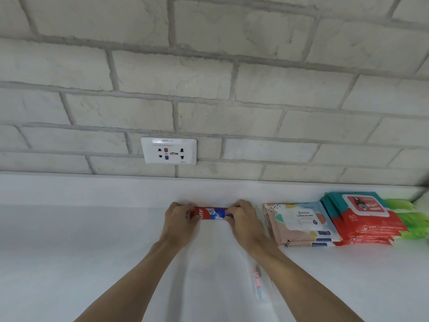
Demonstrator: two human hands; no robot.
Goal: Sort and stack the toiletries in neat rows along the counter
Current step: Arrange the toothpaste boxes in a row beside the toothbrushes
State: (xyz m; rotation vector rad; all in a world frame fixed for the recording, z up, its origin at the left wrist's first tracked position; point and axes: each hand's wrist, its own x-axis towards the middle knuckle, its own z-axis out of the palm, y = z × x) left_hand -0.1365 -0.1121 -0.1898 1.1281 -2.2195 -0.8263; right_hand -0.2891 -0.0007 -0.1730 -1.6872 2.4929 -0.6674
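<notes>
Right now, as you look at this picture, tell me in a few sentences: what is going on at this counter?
A person grips a red and blue toothpaste box with both hands, the left hand at its left end and the right hand at its right end, at the back of the white counter. To its right lie stacked wipes, pastel packs then red and teal packs, with green packs beyond.

home bathroom: white counter, brick-tile wall, socket.
</notes>
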